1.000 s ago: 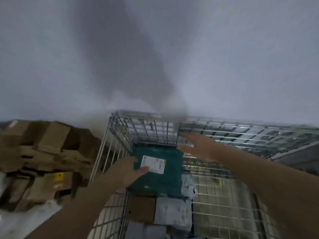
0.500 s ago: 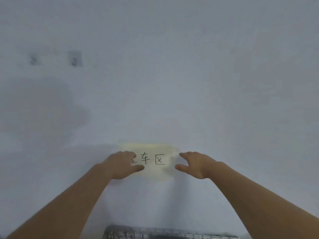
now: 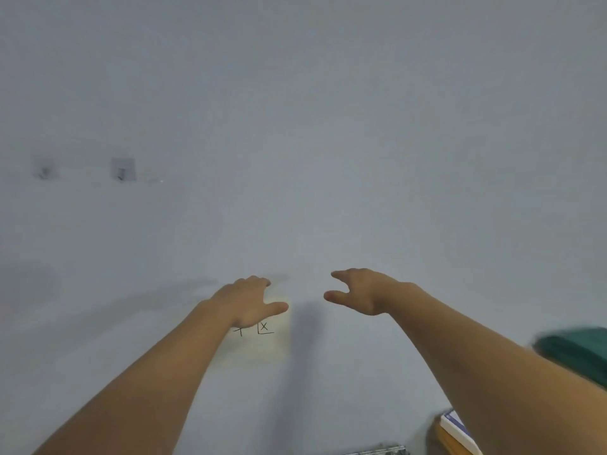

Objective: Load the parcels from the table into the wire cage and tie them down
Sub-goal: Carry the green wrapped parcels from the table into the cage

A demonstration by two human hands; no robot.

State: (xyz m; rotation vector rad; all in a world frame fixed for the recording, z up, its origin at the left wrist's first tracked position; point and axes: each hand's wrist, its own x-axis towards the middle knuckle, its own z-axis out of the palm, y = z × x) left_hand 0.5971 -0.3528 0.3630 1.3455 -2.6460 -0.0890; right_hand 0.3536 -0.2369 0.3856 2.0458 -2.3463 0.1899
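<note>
My left hand [image 3: 247,301] and my right hand [image 3: 359,290] are both raised in front of a pale wall, fingers apart, holding nothing. Only a sliver of the wire cage [image 3: 381,450] shows at the bottom edge. At the right edge a blurred green parcel [image 3: 578,353] lies behind my right forearm, and a white and yellow parcel [image 3: 455,431] sits below it. The inside of the cage is out of view.
A yellowish paper sign [image 3: 266,343] with handwritten characters is stuck on the wall, partly behind my left hand. Two small wall hooks [image 3: 122,169] are at the upper left. The pale wall [image 3: 328,126] fills most of the view.
The view has swung up and to the right, away from the cage with the green parcel in it. Both hands let go and now hang open before the wall; parcels appear at right.
</note>
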